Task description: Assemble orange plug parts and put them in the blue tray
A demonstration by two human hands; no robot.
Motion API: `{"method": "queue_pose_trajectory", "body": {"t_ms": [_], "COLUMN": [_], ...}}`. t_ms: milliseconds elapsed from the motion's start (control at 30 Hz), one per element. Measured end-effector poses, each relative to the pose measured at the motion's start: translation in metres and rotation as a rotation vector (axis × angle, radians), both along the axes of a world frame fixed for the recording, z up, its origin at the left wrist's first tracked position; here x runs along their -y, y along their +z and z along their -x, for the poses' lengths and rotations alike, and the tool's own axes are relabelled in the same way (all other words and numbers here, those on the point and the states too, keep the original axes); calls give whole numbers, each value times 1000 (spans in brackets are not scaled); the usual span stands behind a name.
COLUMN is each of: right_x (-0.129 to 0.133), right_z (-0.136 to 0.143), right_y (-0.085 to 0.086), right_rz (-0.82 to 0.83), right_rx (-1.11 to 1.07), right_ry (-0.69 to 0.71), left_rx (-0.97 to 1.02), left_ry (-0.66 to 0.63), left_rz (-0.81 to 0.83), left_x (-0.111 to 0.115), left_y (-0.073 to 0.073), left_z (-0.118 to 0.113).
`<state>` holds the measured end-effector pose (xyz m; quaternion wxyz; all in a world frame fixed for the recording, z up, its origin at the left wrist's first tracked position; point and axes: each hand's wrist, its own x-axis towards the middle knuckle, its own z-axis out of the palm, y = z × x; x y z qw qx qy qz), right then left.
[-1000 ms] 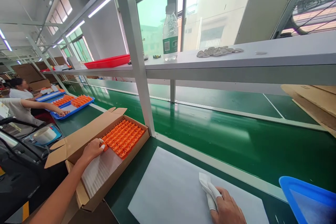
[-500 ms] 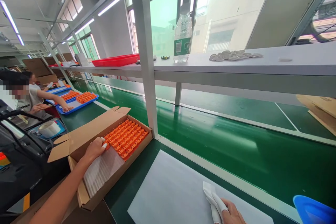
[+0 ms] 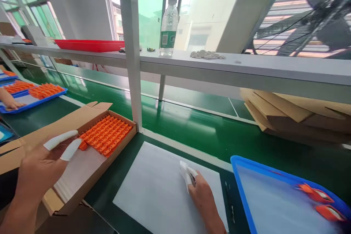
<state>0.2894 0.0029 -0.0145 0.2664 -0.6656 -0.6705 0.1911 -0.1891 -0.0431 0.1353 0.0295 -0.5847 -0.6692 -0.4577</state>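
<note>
My left hand (image 3: 45,168), with white finger cots on thumb and forefinger, is raised over the near left side of an open cardboard box (image 3: 94,186). Its finger and thumb are apart with nothing between them. Just beyond the fingertips, an orange plastic part (image 3: 83,145) lies at the corner of tight rows of orange parts (image 3: 108,133). A pale liner sheet (image 3: 79,175) covers the near part of the box. My right hand (image 3: 201,192) is closed on a white cloth (image 3: 184,171) above a white sheet (image 3: 148,186) on the green table.
At right, a blue tray (image 3: 241,193) holds a few blurred orange parts (image 3: 315,193). A metal post (image 3: 131,58) rises behind the box. The shelf (image 3: 246,66) bears a water bottle (image 3: 168,31) and a red tray (image 3: 87,45). A co-worker's hand (image 3: 11,100) is at far left.
The view has swung right, bringing the blue tray and folded cardboard further in. My left hand has come back from the orange parts and spread its fingers. The right hand still grips the cloth.
</note>
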Motion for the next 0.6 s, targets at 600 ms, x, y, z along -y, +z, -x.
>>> {"method": "queue_pose_trajectory", "body": {"t_ms": [600], "right_x": [66], "right_z": [11], "right_y": [83], "right_rz": [63], "right_rx": [-283], "right_ry": [61], "left_rx": [45], "left_ry": [-1065], "left_rz": [632], "left_x": [-55], "left_y": [-104], "left_z": [-238]}}
